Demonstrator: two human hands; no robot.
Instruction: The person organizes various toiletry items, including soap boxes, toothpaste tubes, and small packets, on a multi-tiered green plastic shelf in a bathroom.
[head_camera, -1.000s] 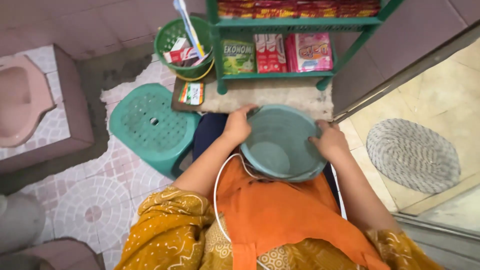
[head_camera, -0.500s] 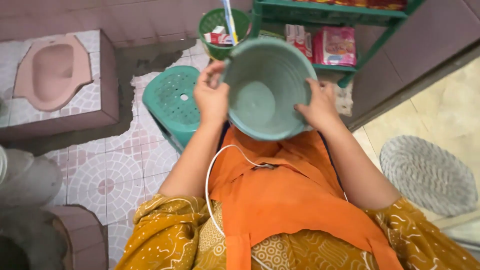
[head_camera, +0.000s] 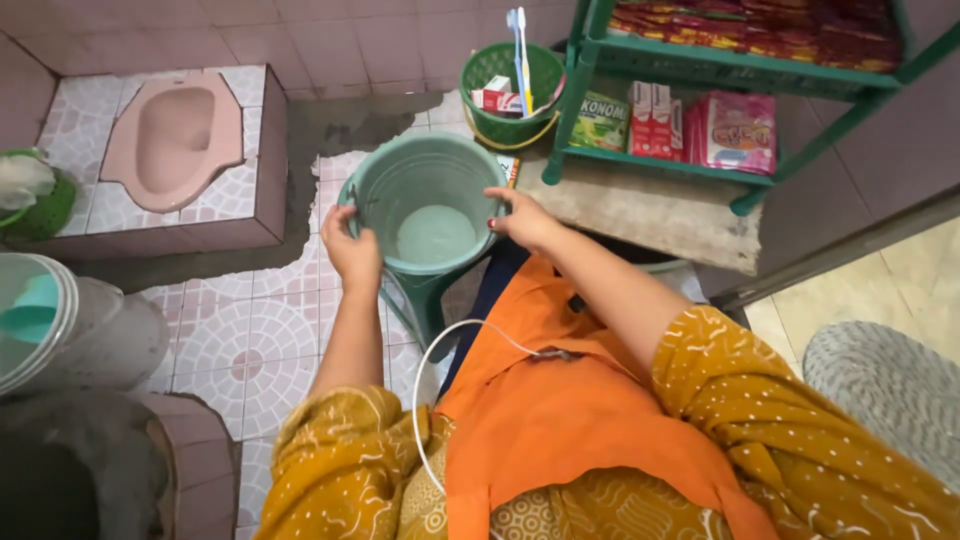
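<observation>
A green plastic bucket (head_camera: 425, 180) stands upright on the green plastic stool (head_camera: 425, 300), which it mostly hides. My left hand (head_camera: 352, 250) grips the bucket's near left rim. My right hand (head_camera: 522, 218) holds the right rim, fingers hooked over the edge. The bucket's inside looks empty, with a pale bottom. My orange and mustard patterned clothes fill the lower frame, with a white cable across the chest.
A pink squat toilet (head_camera: 178, 135) sits on a raised tiled step at the upper left. A green shelf rack (head_camera: 690, 75) with packets stands on a concrete slab (head_camera: 650, 210). A green basket (head_camera: 505, 95) holds toothbrushes. A grey lidded container (head_camera: 70, 330) stands left; a woven mat (head_camera: 890, 385) lies right.
The bucket has travelled left from in front of my body and come down onto the stool. Both hands stayed on its rim, and my view turned left toward the toilet.
</observation>
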